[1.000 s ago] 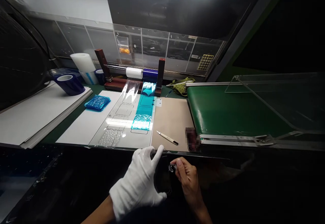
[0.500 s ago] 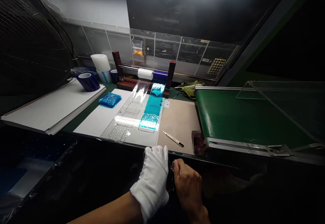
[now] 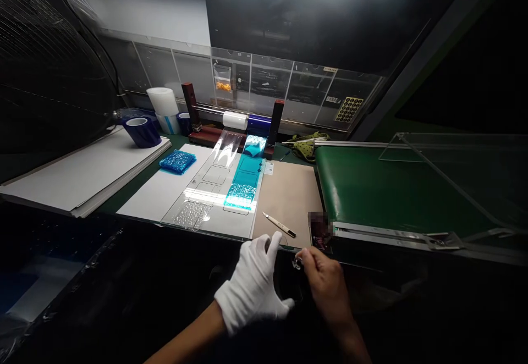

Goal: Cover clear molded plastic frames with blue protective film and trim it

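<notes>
My left hand (image 3: pixel 252 281), in a white glove, is held below the bench's front edge. Its thumb and fingers curve around a dark shape in the gap, too dim to make out. To its right, my bare right hand (image 3: pixel 325 276) is closed in a pinch on a small, shiny, clear curled piece (image 3: pixel 296 263), which looks like film. Just beyond my hands lies a craft knife (image 3: pixel 279 225) on a tan board (image 3: pixel 289 188). Left of it, a clear sheet with outlined rectangles (image 3: pixel 206 188) carries a blue film strip (image 3: pixel 247 169) and bubbled patches.
A dark red stand (image 3: pixel 206 133) holds a white roll (image 3: pixel 235 120) and a blue roll (image 3: pixel 259 124). Left are a blue bubbled stack (image 3: pixel 177 161), white sheets (image 3: pixel 61 171) and a blue tape roll (image 3: pixel 142 132). A green conveyor belt (image 3: pixel 371 188) with a clear panel is right.
My right hand has moved right and slightly up, away from my left, with the clear piece now showing at its fingertips. My left thumb has swung outward, widening the gap to the fingers.
</notes>
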`<action>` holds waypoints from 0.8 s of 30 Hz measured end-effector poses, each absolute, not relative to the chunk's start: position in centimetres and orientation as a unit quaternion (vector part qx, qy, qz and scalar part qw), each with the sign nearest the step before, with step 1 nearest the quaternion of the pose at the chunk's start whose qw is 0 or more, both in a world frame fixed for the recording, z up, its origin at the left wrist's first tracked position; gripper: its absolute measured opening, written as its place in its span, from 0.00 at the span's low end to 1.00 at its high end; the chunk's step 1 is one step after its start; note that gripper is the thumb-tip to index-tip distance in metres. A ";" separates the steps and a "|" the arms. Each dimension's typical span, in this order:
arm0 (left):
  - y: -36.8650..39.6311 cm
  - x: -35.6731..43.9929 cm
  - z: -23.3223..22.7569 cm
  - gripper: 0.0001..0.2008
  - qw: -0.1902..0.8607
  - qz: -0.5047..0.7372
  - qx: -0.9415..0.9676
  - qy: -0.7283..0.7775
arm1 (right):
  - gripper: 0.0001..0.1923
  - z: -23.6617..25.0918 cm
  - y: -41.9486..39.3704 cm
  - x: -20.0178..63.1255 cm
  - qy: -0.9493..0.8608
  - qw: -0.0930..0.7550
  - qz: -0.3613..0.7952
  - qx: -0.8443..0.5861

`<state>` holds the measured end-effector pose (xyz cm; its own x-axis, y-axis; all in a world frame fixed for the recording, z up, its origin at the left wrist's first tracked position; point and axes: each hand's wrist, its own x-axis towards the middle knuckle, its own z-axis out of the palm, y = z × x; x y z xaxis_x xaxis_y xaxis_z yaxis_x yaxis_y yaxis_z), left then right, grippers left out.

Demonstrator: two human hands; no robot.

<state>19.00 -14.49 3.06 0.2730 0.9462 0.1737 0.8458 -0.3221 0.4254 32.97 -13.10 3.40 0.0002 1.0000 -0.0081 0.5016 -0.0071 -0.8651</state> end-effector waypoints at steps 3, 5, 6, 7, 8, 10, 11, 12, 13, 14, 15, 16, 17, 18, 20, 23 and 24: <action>-14.3 19.5 5.5 0.52 0.007 -0.019 0.789 0.615 | 0.23 2.4 -13.4 31.3 -0.690 0.269 0.139 -0.657; -14.0 19.4 6.1 0.51 -0.025 -0.063 0.782 0.620 | 0.22 1.9 -13.3 31.0 -0.700 0.251 0.121 -0.658; -13.9 19.1 6.0 0.51 -0.021 -0.044 0.783 0.620 | 0.22 1.8 -13.2 31.2 -0.692 0.263 0.150 -0.656; -13.9 18.8 5.8 0.53 0.002 -0.004 0.788 0.615 | 0.22 1.8 -13.1 31.6 -0.675 0.287 0.205 -0.649; -13.9 18.4 5.3 0.56 0.041 0.047 0.798 0.600 | 0.23 1.9 -13.0 32.2 -0.647 0.318 0.279 -0.635; -14.1 17.6 4.0 0.62 0.133 0.157 0.812 0.546 | 0.25 2.2 -12.8 33.6 -0.568 0.370 0.448 -0.583; -14.2 17.4 3.4 0.64 0.173 0.204 0.813 0.517 | 0.25 2.3 -12.7 34.1 -0.528 0.383 0.518 -0.553; -14.4 17.4 2.8 0.64 0.196 0.243 0.807 0.501 | 0.26 2.5 -12.8 34.5 -0.499 0.390 0.560 -0.534; -14.6 17.6 2.4 0.64 0.204 0.266 0.800 0.498 | 0.26 2.6 -12.9 34.7 -0.486 0.394 0.571 -0.531; -14.7 17.8 2.1 0.62 0.198 0.271 0.791 0.511 | 0.25 2.7 -13.0 34.7 -0.493 0.396 0.551 -0.544; -14.8 18.1 2.1 0.59 0.185 0.256 0.785 0.532 | 0.25 2.8 -13.2 34.6 -0.516 0.391 0.504 -0.571; -14.8 18.4 2.3 0.57 0.168 0.224 0.784 0.554 | 0.24 2.8 -13.3 34.5 -0.549 0.378 0.439 -0.602; -14.7 18.6 2.7 0.55 0.149 0.182 0.787 0.570 | 0.23 2.7 -13.5 34.3 -0.582 0.356 0.371 -0.630; -14.6 18.7 3.1 0.54 0.130 0.142 0.794 0.577 | 0.22 2.6 -13.6 34.2 -0.610 0.329 0.319 -0.646; -14.3 18.5 4.1 0.53 0.122 0.090 0.819 0.553 | 0.22 2.2 -13.7 34.3 -0.643 0.286 0.308 -0.640; -14.3 17.1 4.5 0.54 0.208 0.084 0.850 0.477 | 0.24 1.7 -14.0 36.0 -0.618 0.293 0.444 -0.579; -14.4 16.5 4.3 0.55 0.245 0.093 0.847 0.462 | 0.24 1.8 -14.4 37.1 -0.589 0.326 0.454 -0.583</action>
<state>16.47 -14.38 4.27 0.5552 0.8288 -0.0696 0.7379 -0.4523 0.5009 37.14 -14.39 1.75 -0.1077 0.9835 -0.1454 0.3909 -0.0926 -0.9158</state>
